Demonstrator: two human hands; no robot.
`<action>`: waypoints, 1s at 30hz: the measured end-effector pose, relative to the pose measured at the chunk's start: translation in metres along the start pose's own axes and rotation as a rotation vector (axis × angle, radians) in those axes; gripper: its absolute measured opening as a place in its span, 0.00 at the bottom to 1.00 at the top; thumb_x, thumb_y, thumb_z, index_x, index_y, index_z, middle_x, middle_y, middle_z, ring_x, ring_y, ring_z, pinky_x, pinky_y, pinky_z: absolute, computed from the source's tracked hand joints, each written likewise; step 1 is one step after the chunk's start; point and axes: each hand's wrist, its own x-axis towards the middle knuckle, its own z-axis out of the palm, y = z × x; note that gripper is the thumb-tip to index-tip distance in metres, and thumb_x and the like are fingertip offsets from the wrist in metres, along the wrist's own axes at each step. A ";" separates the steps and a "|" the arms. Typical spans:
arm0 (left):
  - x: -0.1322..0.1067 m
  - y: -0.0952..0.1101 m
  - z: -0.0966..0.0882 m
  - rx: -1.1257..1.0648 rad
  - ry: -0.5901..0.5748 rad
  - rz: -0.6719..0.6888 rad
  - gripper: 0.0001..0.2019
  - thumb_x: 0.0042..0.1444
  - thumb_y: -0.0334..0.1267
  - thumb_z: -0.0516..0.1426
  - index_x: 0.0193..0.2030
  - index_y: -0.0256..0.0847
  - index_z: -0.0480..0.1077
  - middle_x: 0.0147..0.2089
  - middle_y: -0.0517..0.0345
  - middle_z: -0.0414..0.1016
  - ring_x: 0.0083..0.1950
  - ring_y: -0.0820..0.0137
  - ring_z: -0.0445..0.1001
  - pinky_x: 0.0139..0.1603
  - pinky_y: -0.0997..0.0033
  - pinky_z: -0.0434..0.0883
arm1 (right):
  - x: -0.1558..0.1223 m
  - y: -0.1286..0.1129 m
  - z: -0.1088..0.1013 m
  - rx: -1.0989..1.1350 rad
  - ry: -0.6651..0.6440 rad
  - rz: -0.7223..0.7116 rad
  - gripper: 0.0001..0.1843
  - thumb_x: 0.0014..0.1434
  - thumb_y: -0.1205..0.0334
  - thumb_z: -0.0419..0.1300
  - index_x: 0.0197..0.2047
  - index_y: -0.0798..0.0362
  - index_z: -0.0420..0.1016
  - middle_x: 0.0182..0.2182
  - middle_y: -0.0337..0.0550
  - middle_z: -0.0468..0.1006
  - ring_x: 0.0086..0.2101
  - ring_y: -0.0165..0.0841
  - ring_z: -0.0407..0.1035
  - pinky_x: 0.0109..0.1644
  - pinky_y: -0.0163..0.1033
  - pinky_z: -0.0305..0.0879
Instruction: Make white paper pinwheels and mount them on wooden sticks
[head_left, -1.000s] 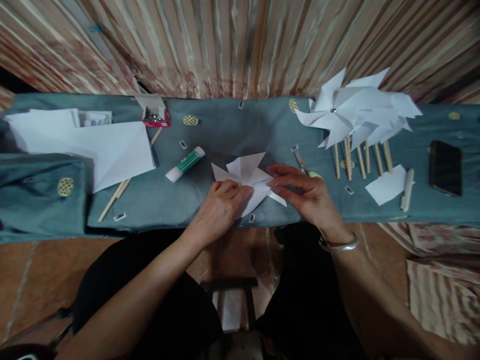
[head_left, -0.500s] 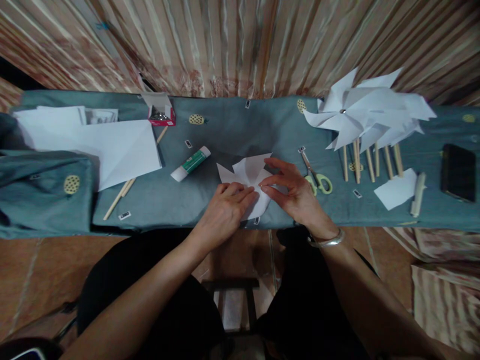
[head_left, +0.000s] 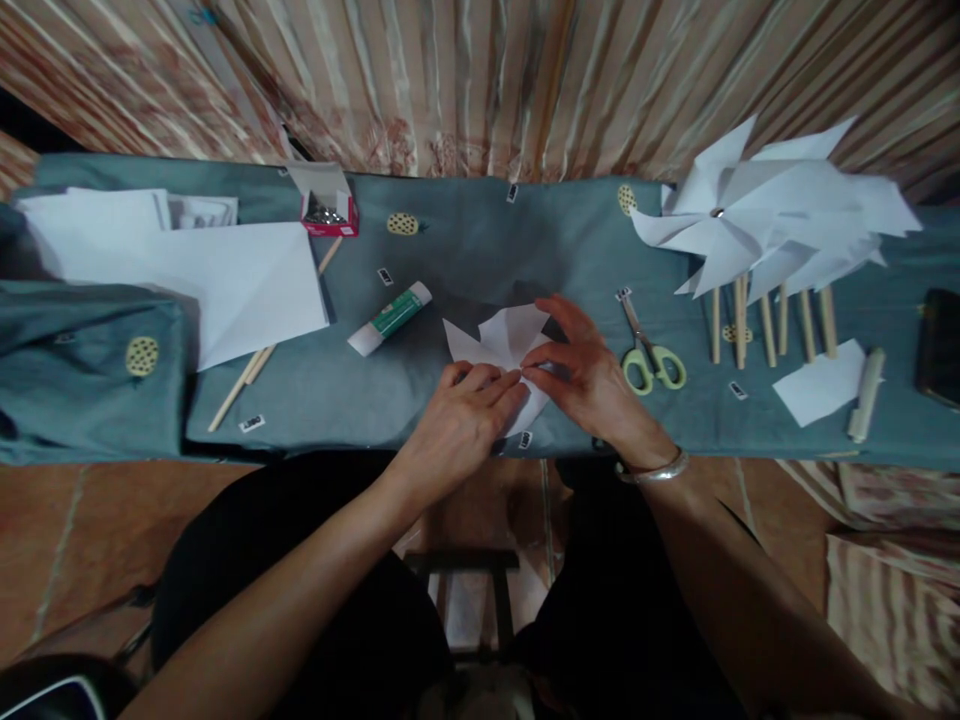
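A white paper pinwheel (head_left: 510, 338) with pointed, folded blades lies on the cloth in front of me. My left hand (head_left: 469, 410) presses down on its near left side, fingers together and stretched over the paper. At the pinwheel's centre, my right hand (head_left: 574, 370) pinches the paper between thumb and index finger. Whether something small sits in that pinch is hidden. To the right of this hand are scissors (head_left: 651, 365) with light green handles. A green and white glue stick (head_left: 390, 320) lies left of the pinwheel.
At the right lie several white pinwheels on sticks (head_left: 795, 210), a paper scrap (head_left: 817, 385), a pale cutter-like tool (head_left: 868, 395) and a dark phone (head_left: 939, 345). At the left are paper sheets (head_left: 247, 280), wooden sticks (head_left: 236, 392) and a red box (head_left: 330, 215) of small metal pieces.
The view has shifted slightly, so the things at the right stand farther right. Both hands stay on the pinwheel, with only small finger movement at its centre.
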 end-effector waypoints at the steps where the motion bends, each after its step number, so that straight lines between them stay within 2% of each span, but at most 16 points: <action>1: 0.000 0.000 0.000 0.000 0.005 -0.001 0.15 0.67 0.30 0.47 0.55 0.35 0.69 0.59 0.48 0.75 0.52 0.60 0.70 0.51 0.56 0.62 | 0.000 0.001 0.000 0.001 -0.002 0.005 0.06 0.58 0.65 0.62 0.32 0.47 0.79 0.65 0.40 0.64 0.67 0.47 0.52 0.68 0.60 0.53; 10: -0.001 0.001 0.002 -0.007 0.041 -0.018 0.15 0.68 0.31 0.45 0.51 0.36 0.72 0.58 0.47 0.76 0.51 0.60 0.72 0.55 0.51 0.61 | 0.002 0.002 0.001 0.000 -0.022 0.033 0.07 0.59 0.62 0.61 0.31 0.42 0.79 0.65 0.34 0.64 0.67 0.45 0.51 0.69 0.64 0.50; 17: -0.002 0.001 0.001 -0.002 0.052 -0.029 0.15 0.67 0.30 0.46 0.50 0.37 0.72 0.56 0.48 0.77 0.51 0.61 0.73 0.58 0.51 0.59 | 0.003 0.002 0.002 -0.030 -0.034 0.012 0.06 0.59 0.62 0.62 0.31 0.43 0.78 0.64 0.35 0.64 0.67 0.45 0.51 0.68 0.63 0.51; 21: -0.001 0.001 0.000 -0.006 0.055 -0.036 0.14 0.67 0.29 0.46 0.50 0.37 0.72 0.55 0.48 0.77 0.51 0.62 0.73 0.59 0.50 0.59 | 0.003 0.000 0.002 -0.044 -0.024 0.006 0.07 0.58 0.64 0.61 0.30 0.45 0.78 0.65 0.37 0.64 0.67 0.46 0.51 0.68 0.63 0.51; 30: -0.002 0.001 0.000 -0.024 0.044 -0.029 0.14 0.67 0.30 0.47 0.52 0.38 0.71 0.55 0.48 0.77 0.52 0.61 0.72 0.61 0.47 0.57 | 0.004 -0.006 0.002 -0.052 -0.018 -0.006 0.08 0.58 0.67 0.62 0.29 0.45 0.76 0.64 0.33 0.65 0.67 0.46 0.50 0.68 0.63 0.51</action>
